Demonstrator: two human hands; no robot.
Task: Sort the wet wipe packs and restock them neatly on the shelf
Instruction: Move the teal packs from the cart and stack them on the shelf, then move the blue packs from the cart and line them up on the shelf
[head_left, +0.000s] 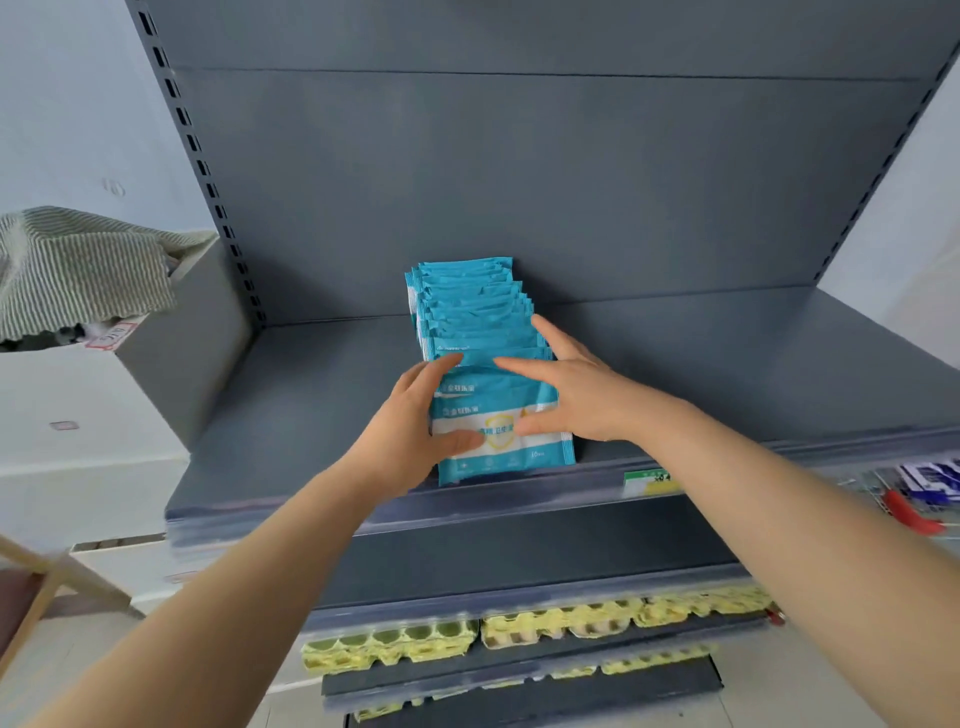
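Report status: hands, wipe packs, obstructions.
Left hand grips front pack; right hand steadies it, fingers straight. Pack row upright on shelf. Nothing blocking.

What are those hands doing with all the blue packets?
A person is putting wet wipe packs on a grey shelf. A row of blue packs stands upright in the middle, running back towards the rear panel. The left hand grips the front pack by its left edge. The right hand rests straight fingers on its top and right side, seemingly lining it up with the row. Egg cartons sit on the shelves below.
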